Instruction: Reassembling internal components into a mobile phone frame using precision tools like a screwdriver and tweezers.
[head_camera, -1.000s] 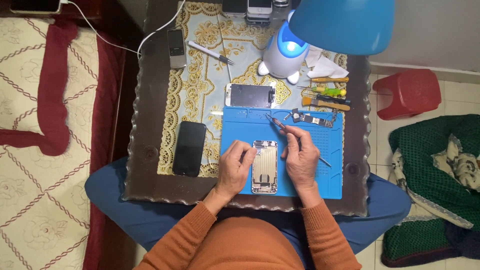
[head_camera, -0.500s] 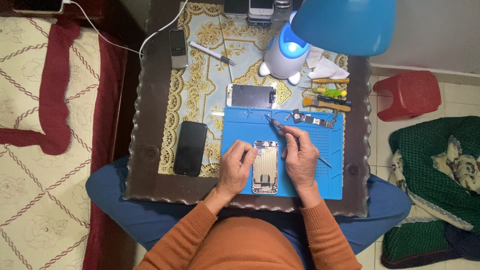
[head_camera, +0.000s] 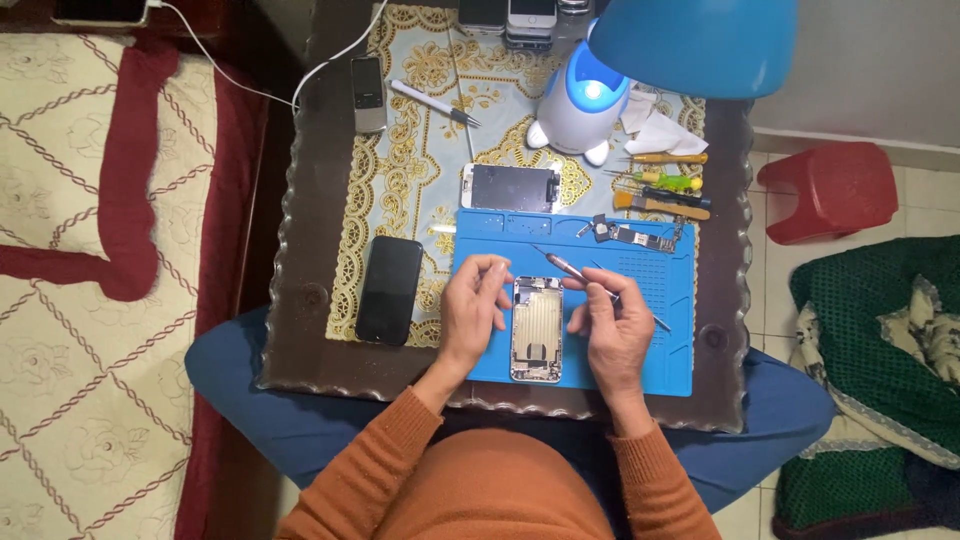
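An opened phone shell (head_camera: 537, 330), silver inside, lies on a blue work mat (head_camera: 640, 340). My left hand (head_camera: 472, 310) rests against the shell's left edge, fingertips touching its top corner. My right hand (head_camera: 612, 325) sits at the shell's right edge and grips a thin metal tool (head_camera: 560, 262) whose tip points up and left over the mat. A second thin tool (head_camera: 640, 312) lies under that hand. A small circuit board (head_camera: 632, 235) lies at the mat's top.
A black phone (head_camera: 388, 290) lies left of the mat, a detached screen (head_camera: 512, 187) above it. Screwdrivers and a brush (head_camera: 662, 190), a blue and white lamp (head_camera: 583, 105), a pen (head_camera: 432, 102) and more phones sit on the dark table (head_camera: 300, 300). A red stool (head_camera: 828, 190) stands right.
My right hand has shifted slightly, tilting the thin tool; the left hand stays at the shell's edge. Nothing else has moved.
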